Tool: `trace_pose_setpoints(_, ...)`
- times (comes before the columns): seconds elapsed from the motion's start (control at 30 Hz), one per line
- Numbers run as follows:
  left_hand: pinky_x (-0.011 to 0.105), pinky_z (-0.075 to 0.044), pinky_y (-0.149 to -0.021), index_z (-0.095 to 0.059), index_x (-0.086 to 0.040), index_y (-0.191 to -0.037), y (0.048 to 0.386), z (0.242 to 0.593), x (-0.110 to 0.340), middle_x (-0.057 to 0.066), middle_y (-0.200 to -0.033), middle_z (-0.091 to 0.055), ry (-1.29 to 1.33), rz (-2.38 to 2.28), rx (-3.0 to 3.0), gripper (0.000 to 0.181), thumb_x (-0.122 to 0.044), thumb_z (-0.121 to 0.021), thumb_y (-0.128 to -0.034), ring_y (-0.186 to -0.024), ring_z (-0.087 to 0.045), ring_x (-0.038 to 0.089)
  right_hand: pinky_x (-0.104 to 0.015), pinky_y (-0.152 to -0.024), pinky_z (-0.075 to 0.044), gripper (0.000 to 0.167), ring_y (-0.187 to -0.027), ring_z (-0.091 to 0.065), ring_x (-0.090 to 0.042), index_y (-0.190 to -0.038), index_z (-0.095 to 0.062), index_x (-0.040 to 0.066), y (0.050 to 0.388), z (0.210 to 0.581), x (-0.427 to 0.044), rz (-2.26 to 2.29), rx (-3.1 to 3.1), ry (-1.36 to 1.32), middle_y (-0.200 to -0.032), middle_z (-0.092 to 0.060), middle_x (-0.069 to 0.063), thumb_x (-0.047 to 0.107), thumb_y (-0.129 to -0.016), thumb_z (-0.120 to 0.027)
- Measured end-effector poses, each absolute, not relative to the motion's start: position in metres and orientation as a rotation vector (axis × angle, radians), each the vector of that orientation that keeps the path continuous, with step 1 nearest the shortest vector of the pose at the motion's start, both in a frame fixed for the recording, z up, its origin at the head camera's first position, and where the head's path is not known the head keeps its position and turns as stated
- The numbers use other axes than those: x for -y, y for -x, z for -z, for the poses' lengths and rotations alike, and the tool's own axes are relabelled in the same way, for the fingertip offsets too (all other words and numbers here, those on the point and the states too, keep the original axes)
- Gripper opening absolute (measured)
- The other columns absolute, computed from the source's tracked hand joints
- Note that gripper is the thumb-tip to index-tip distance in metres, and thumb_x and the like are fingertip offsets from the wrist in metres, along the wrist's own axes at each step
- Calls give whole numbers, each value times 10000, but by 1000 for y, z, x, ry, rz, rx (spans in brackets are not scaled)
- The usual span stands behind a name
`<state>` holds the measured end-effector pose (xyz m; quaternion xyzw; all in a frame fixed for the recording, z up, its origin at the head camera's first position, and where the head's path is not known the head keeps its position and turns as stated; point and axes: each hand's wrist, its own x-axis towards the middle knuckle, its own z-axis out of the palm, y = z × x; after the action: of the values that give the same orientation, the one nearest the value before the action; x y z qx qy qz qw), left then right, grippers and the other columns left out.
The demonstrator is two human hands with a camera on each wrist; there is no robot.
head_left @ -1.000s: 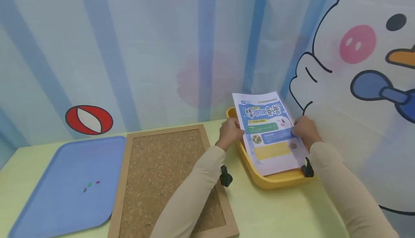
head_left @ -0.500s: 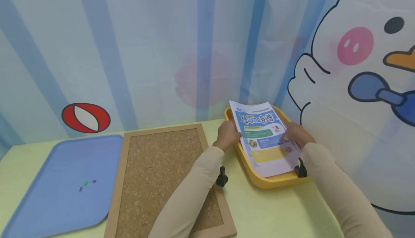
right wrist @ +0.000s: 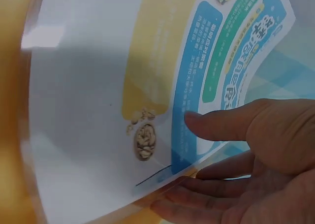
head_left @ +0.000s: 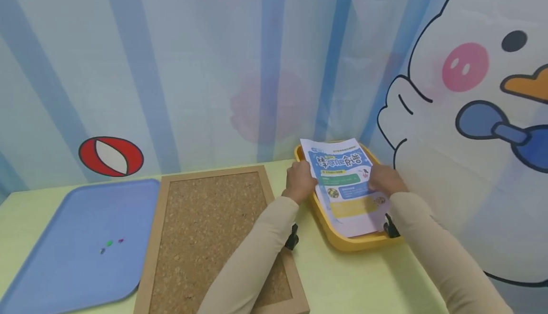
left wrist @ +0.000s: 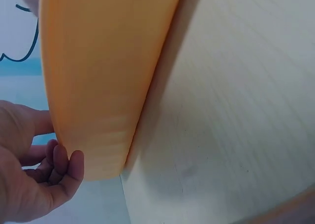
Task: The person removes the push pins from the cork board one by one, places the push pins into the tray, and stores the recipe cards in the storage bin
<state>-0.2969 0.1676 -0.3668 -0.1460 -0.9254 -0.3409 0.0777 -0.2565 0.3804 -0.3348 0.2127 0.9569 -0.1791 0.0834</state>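
Note:
A printed poster sheet (head_left: 342, 214) with blue, green and yellow blocks lies slanted over a yellow plastic bin (head_left: 338, 242). My left hand (head_left: 300, 181) holds the sheet's left edge at the bin's rim. In the left wrist view, the fingers of that hand (left wrist: 37, 172) are curled beside the bin's outer wall (left wrist: 108, 86); the sheet is hidden there. My right hand (head_left: 387, 181) pinches the right edge. The right wrist view shows its thumb on top of the sheet (right wrist: 83, 111) and the other fingers beneath the edge.
A wood-framed cork board (head_left: 218, 223) lies left of the bin. Farther left is a blue tray (head_left: 98, 214) holding a few tiny coloured pieces (head_left: 110, 243). A printed cloth backdrop (head_left: 205, 66) rises behind and to the right of the table (head_left: 342, 280).
The sheet has come down into the bin and shifted slightly left. Both hands stay on its edges; the right hand has moved left and a little lower.

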Motion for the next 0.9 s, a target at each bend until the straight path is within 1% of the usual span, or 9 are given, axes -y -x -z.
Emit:
trace_pose_setpoints(0.17,322,-541,-618,-727,3,-996,298,363,-165,126,-895,-750,442,895,2759,216,-141,-787,-846,-760,-715,217,-449,-827,-539,343,-952,-610,-354,-1227,-544,-124,259,332,-369,302,-2952,-475,-1103,-585,-289,49,-932,-569)
trace_pose_setpoints(0.3,290,-483,-574,-729,-6,-960,298,363,-162,92,-794,-722,452,912,2767,196,-151,-793,-845,-630,-623,153,-439,-826,-536,307,-926,-605,-335,-1192,-575,-125,263,333,-365,210,-2959,-448,-1054,-599,-265,35,-930,-563)
trace_pose_setpoints(0.37,266,-417,-536,-702,-11,-858,298,362,-160,46,-660,-622,466,949,2778,193,-178,-800,-846,-549,-511,126,-434,-817,-532,291,-906,-605,-328,-1161,-587,-131,264,333,-363,154,-2963,-415,-1015,-604,-249,36,-925,-565)
trace_pose_setpoints(0.43,258,-351,-502,-619,-40,-730,298,360,-158,3,-565,-460,479,983,2794,283,-221,-796,-856,-499,-403,115,-427,-802,-526,276,-881,-606,-319,-1133,-598,-129,265,333,-361,110,-2965,-372,-977,-616,-230,36,-914,-563)
trace_pose_setpoints(0.53,265,-319,-462,-483,-95,-640,297,356,-153,-16,-550,-329,494,991,2827,417,-286,-744,-904,-476,-361,121,-430,-792,-517,284,-863,-609,-309,-1130,-600,-109,265,331,-356,98,-2964,-331,-962,-628,-212,51,-898,-568)
trace_pose_setpoints(0.67,298,-332,-456,-447,-138,-633,299,352,-143,-17,-562,-392,465,974,2881,425,-297,-600,-996,-491,-399,139,-438,-808,-516,308,-868,-617,-296,-1150,-601,-76,264,326,-343,120,-2988,-299,-993,-644,-201,76,-883,-587)
trace_pose_setpoints(0.8,304,-299,-459,-434,-148,-650,304,351,-123,-13,-560,-399,439,1039,2908,410,-237,-454,-1050,-479,-348,140,-505,-860,-515,315,-917,-614,-319,-1147,-604,-43,263,318,-324,136,-3048,-272,-1028,-641,-199,98,-865,-604)
trace_pose_setpoints(0.83,301,-300,-463,-470,-142,-677,304,350,-117,-9,-570,-408,441,1043,2910,392,-230,-434,-1058,-481,-346,140,-522,-850,-515,300,-913,-614,-323,-1126,-611,-31,262,315,-319,149,-3065,-261,-1020,-643,-194,102,-857,-598)
trace_pose_setpoints(0.9,308,-313,-481,-519,-130,-726,305,346,-105,2,-600,-433,463,1043,2915,372,-220,-404,-1069,-498,-359,145,-565,-867,-505,362,-969,-618,-365,-1207,-603,-16,260,310,-310,186,-3089,-230,-1087,-647,-221,134,-878,-590)
